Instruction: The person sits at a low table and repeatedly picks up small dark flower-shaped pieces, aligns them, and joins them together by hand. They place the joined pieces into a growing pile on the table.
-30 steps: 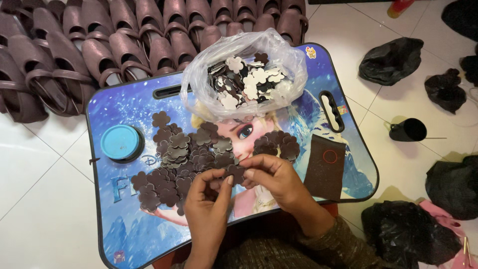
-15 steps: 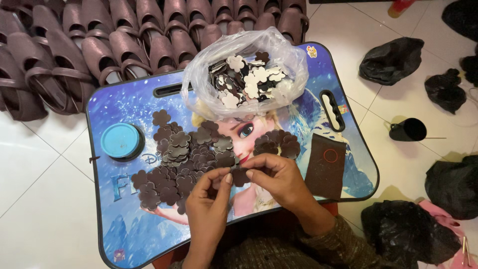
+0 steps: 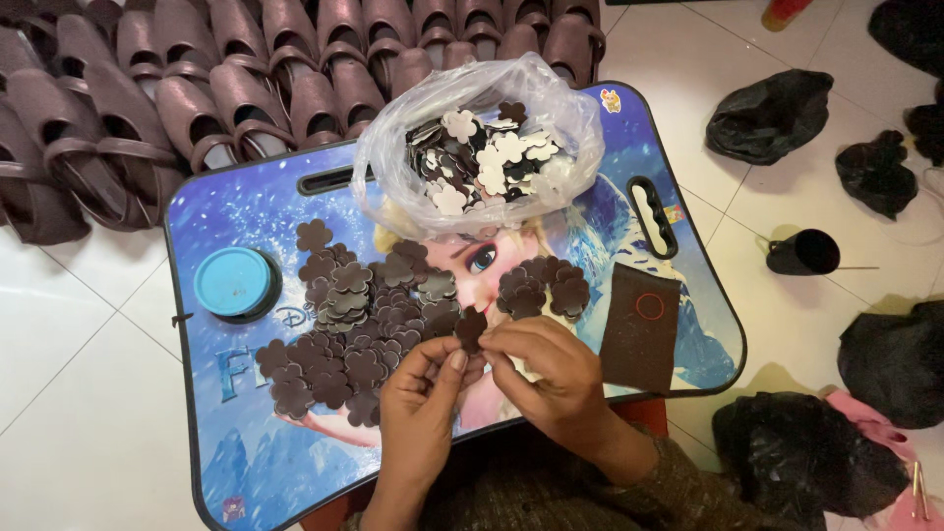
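Note:
Both hands meet over the blue lap tray [image 3: 246,211] and pinch one dark brown flower-shaped cutout [image 3: 470,329] between their fingertips. My left hand [image 3: 425,398] holds it from below left, my right hand [image 3: 549,379] from the right. A spread of several matching brown flower cutouts [image 3: 359,329] covers the tray to the left of the hands, and a smaller cluster [image 3: 543,287] lies just above my right hand. A clear plastic bag [image 3: 482,147] of brown and white flower pieces sits open at the tray's far edge.
A round blue lid [image 3: 234,281] rests on the tray's left side, a dark brown rectangular pad [image 3: 641,326] on its right. Rows of brown sandals [image 3: 147,88] line the floor behind. Black plastic bags [image 3: 772,113] and a black cone spool [image 3: 804,253] lie on white tiles to the right.
The hands have stayed in place, with only small finger movements around the flower cutout held between them.

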{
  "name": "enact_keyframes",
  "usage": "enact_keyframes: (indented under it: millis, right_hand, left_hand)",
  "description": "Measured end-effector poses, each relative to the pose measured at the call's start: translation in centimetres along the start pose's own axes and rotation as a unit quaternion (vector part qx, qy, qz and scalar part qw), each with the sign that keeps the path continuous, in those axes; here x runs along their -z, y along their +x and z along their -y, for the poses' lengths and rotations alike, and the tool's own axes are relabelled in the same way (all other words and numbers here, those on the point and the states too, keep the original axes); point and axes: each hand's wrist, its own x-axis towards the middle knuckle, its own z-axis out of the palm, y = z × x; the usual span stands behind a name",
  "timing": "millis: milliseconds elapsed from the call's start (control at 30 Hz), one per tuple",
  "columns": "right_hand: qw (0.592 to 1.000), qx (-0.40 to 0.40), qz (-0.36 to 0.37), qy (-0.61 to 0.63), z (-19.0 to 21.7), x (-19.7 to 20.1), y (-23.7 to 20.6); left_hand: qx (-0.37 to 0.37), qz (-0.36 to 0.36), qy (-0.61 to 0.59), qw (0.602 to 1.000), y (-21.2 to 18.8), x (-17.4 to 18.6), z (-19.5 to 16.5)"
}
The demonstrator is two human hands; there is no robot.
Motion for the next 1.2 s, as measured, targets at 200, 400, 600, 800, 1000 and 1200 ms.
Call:
enact_keyframes:
  millis: [200, 400, 600, 800, 1000, 1200]
  right_hand:
    - [1.0, -0.019, -0.004, 0.017, 0.0, 0.3, 0.0]
    - [0.999, -0.037, 0.026, 0.02, 0.1, 0.3, 0.0]
    - [0.991, -0.112, 0.05, 0.05, -0.1, 0.5, -0.3]
    - [0.982, -0.17, 0.059, 0.063, -0.8, 0.5, -0.6]
    - [0.981, -0.172, 0.065, 0.054, -1.1, 0.3, -0.7]
    - [0.982, -0.163, 0.075, 0.053, -1.0, 0.5, -0.5]
  left_hand:
    - [0.017, -0.01, -0.018, 1.0, 0.2, -0.2, 0.1]
    - [-0.033, -0.074, 0.281, 0.956, -1.3, -1.4, -1.7]
    - [-0.243, -0.034, 0.413, 0.877, -1.8, -2.5, -3.9]
    - [-0.298, -0.013, 0.467, 0.833, -1.8, -2.7, -4.3]
    - [-0.305, 0.007, 0.493, 0.815, -1.8, -2.6, -4.6]
    - [-0.319, 0.019, 0.525, 0.789, -2.0, -2.6, -5.1]
